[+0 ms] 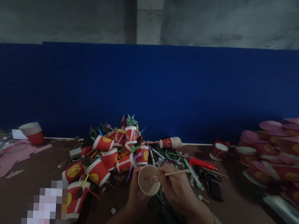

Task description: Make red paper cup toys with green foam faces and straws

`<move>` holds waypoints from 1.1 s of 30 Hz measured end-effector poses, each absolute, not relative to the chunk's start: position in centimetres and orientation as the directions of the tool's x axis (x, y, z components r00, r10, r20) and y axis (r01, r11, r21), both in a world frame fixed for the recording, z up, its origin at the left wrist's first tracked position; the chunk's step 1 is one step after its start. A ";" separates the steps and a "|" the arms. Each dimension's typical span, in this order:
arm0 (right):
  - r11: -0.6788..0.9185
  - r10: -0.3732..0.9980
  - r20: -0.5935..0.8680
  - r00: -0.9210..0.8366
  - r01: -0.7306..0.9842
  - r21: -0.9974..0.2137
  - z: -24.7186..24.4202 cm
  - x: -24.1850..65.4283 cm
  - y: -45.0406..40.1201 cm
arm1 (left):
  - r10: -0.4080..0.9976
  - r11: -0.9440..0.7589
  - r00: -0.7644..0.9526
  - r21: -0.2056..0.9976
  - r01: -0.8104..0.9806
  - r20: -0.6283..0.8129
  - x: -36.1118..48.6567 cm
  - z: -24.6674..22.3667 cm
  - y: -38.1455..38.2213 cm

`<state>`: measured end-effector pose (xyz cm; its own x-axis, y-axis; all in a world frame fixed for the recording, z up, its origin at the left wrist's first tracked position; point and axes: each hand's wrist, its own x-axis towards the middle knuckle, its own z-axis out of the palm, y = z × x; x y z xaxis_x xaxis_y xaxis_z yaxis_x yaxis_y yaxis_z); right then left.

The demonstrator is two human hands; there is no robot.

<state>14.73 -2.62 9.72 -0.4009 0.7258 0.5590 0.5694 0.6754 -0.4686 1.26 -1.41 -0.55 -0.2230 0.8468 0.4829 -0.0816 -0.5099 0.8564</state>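
Note:
A paper cup (148, 188) is tilted so that its pale open mouth faces me. My left hand (136, 194) is wrapped around its left side. Between the fingers of my right hand (174, 188) is a thin wooden stick (178, 173), possibly a chopstick. Its tip reaches inside the cup, near the inner wall; I cannot tell whether it touches. Just left of the cup lies a heap of red paper cups (110, 159) with coloured sticks and small cut-out faces. One green animal face (131, 120) stands up from an upright cup at the top.
Scissors (163, 203) lie below my hands. To the right are a red-handled tool (203, 164), a black object (214, 187) and a stack of cups on its side (170, 143). Pink-topped red cups (272, 143) are piled far right. Pink paper (11, 158) and nested cups (32, 132) sit left.

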 end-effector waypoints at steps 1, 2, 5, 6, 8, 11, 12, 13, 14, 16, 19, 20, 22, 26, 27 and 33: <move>0.674 0.726 0.569 -0.387 0.565 -0.476 9.8 14.8 -2.7 | 0.834 -0.527 -0.225 0.848 -0.054 0.504 1.2 -0.6 -1.4; 0.670 0.729 0.573 -0.375 0.564 -0.483 9.8 14.9 -2.7 | 0.824 -0.539 -0.223 0.842 -0.027 0.521 1.1 -0.7 -1.4; 0.657 0.743 0.557 -0.371 0.566 -0.499 9.8 14.9 -2.7 | 0.819 -0.543 -0.215 0.839 0.012 0.533 1.0 -0.8 -1.2; 0.657 0.744 0.552 -0.377 0.563 -0.502 9.8 14.9 -2.7 | 0.819 -0.540 -0.218 0.841 0.015 0.530 1.0 -0.8 -1.2; 0.660 0.741 0.555 -0.376 0.561 -0.501 9.8 15.0 -2.6 | 0.823 -0.533 -0.225 0.846 0.014 0.522 1.1 -1.0 -1.1; 0.655 0.739 0.571 -0.357 0.578 -0.487 9.8 15.0 -2.5 | 0.821 -0.539 -0.227 0.842 -0.011 0.523 1.1 -1.2 -1.1; 0.654 0.740 0.571 -0.356 0.581 -0.484 9.8 15.0 -2.4 | 0.824 -0.539 -0.223 0.842 -0.024 0.521 1.1 -1.2 -1.1; 0.655 0.740 0.567 -0.362 0.581 -0.483 9.8 15.0 -2.5 | 0.828 -0.534 -0.224 0.845 -0.037 0.513 1.2 -1.2 -1.1; 0.657 0.739 0.561 -0.372 0.581 -0.480 9.9 15.0 -2.5 | 0.833 -0.527 -0.223 0.849 -0.044 0.506 1.2 -1.1 -1.1; 0.657 0.742 0.546 -0.389 0.584 -0.477 10.0 14.8 -2.5 | 0.838 -0.521 -0.217 0.852 -0.047 0.500 1.2 -1.0 -1.2; 0.647 0.753 0.525 -0.397 0.595 -0.477 10.1 14.6 -2.6 | 0.842 -0.523 -0.193 0.850 -0.058 0.505 1.3 -0.8 -1.4; 0.645 0.754 0.521 -0.399 0.596 -0.478 10.1 14.6 -2.6 | 0.843 -0.523 -0.184 0.850 -0.064 0.505 1.3 -0.8 -1.4; 0.649 0.751 0.529 -0.396 0.594 -0.475 10.1 14.6 -2.7 | 0.839 -0.530 -0.187 0.845 -0.067 0.512 1.3 -0.8 -1.5; 0.653 0.738 0.574 -0.355 0.592 -0.473 9.9 14.8 -2.7 | 0.822 -0.544 -0.212 0.839 -0.018 0.529 1.1 -0.6 -1.4; 0.647 0.743 0.571 -0.349 0.592 -0.480 9.9 14.8 -2.7 | 0.822 -0.541 -0.215 0.841 -0.007 0.528 1.1 -0.6 -1.4; 0.611 0.790 0.499 -0.356 0.530 -0.589 9.9 14.8 -2.5 | 0.835 -0.528 -0.229 0.846 -0.072 0.501 1.2 -1.3 -1.1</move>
